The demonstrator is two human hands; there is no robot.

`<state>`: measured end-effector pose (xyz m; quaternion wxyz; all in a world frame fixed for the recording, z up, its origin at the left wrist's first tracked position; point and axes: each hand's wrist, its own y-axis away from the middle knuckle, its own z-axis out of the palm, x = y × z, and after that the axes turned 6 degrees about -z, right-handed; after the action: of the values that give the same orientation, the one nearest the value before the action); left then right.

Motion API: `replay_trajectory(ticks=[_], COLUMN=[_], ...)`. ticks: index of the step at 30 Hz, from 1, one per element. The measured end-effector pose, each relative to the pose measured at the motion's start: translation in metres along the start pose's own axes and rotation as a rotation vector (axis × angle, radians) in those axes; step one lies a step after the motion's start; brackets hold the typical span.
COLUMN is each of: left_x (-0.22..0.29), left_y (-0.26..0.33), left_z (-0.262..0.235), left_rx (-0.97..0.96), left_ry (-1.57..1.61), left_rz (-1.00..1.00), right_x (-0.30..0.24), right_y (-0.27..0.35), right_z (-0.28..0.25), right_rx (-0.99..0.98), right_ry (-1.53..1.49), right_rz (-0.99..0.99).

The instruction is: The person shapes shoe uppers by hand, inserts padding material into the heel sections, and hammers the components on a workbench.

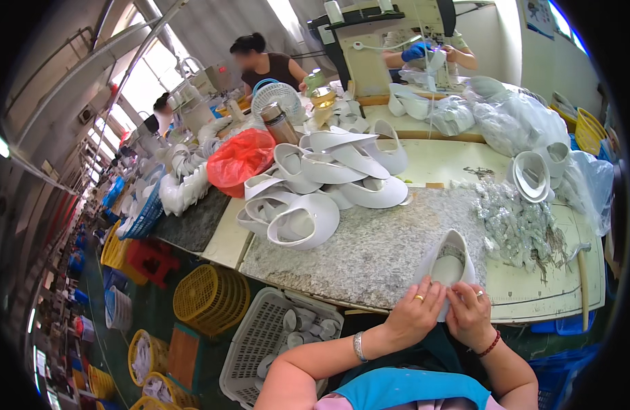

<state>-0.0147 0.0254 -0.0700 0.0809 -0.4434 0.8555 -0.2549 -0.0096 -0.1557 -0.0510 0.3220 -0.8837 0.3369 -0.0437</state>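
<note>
A white shoe upper [467,268] stands at the front edge of the stone-topped work table [356,260], its opening facing up and its narrow end away from me. My left hand [417,309], with a ring and a metal bracelet, has its fingers closed on the near left edge. On the near right edge my right hand [469,318], wearing a ring and a red bead bracelet, pinches the material. Between the hands, the fingertips partly hide the near end. Farther left, several white shoe uppers [308,222] lie in a loose heap.
A heap of clear plastic scraps [513,229] and a hammer [583,287] lie to the right. A red plastic bag [242,160] and a thermos [278,124] stand behind the uppers. Below left is a grey basket [243,355]. Across the table, a person's blue-gloved hand [416,50] works at a machine.
</note>
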Motion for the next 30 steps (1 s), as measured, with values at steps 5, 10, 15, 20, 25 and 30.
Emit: replay_trajectory(ticks=[5,10,15,20,25,30], left_x=[0.003,-0.001,0.0,0.002,0.001,0.002], left_y=[-0.012,-0.01,-0.014,-0.007,-0.004,-0.006], left_z=[-0.008,-0.006,-0.003,0.002,0.005,0.006], left_rx=[0.021,-0.008,-0.02,0.046,0.031,0.028], left_ry=[-0.16,-0.345,-0.363,-0.222,-0.222,-0.279], left_rz=[0.133,0.193,0.25,0.183,0.15,0.185], right_x=[0.004,0.017,0.116,0.234,0.262,0.271], right_y=[0.009,0.013,0.099,0.205,0.254,0.259], right_z=[0.004,-0.005,-0.049,-0.096,-0.109,-0.11], right_rx=[0.096,0.216,0.331,0.234,0.129,0.072], right_ry=[-0.041,-0.24,0.114,0.546,0.726,0.631], right_rz=[0.038,0.113,0.326,0.63,0.818,1.009])
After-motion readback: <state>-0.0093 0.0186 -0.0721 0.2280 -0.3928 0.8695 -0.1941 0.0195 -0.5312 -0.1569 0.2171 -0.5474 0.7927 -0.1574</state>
